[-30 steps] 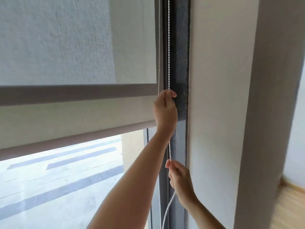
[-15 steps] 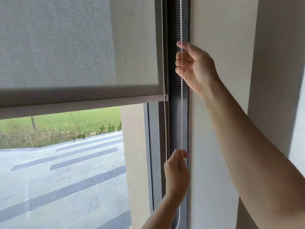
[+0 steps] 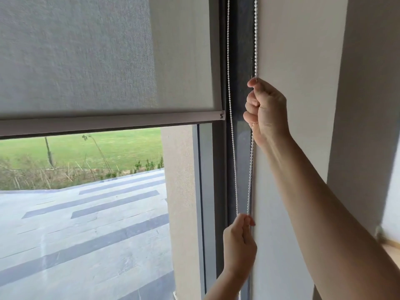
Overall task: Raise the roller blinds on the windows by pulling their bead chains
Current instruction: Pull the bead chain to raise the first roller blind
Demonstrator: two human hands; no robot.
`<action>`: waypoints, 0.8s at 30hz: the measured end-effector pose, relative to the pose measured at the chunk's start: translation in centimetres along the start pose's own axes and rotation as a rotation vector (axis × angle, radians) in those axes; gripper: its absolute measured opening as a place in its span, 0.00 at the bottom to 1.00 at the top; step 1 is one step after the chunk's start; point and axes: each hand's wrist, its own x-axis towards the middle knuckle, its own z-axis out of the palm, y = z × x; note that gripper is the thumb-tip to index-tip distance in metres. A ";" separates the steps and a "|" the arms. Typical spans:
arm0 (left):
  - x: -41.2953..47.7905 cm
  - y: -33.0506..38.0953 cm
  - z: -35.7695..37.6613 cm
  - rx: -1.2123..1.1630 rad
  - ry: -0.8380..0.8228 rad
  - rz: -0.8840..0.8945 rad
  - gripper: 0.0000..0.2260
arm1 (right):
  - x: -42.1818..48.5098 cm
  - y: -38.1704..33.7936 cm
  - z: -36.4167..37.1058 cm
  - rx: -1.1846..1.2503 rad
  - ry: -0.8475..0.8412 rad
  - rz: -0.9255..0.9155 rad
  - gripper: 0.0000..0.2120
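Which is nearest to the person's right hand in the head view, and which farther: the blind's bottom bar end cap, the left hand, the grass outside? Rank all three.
From the right hand:
1. Bottom bar end cap, just to its left, across the dark frame.
2. Left hand, below it, lower on the same chain.
3. Grass, far left, outside beyond the glass.

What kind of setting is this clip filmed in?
Probably a room in a house or office, at a tall window. A roller blind with a bead chain hangs in a dark frame; outside lie a paved terrace and lawn.
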 end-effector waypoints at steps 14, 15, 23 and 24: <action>0.6 1.8 1.5 -0.077 -0.034 -0.036 0.14 | 2.6 0.7 -0.1 -0.216 0.066 -0.028 0.13; 0.7 1.8 1.5 -0.079 -0.034 -0.043 0.13 | 2.7 0.8 -0.1 -0.227 0.067 -0.029 0.13; 1.7 1.9 1.7 -0.130 -0.125 -0.096 0.12 | 4.1 1.3 -0.9 -0.282 0.101 -0.046 0.13; 1.8 1.8 1.7 -0.138 -0.137 -0.105 0.12 | 4.2 1.4 -1.0 -0.286 0.101 -0.043 0.13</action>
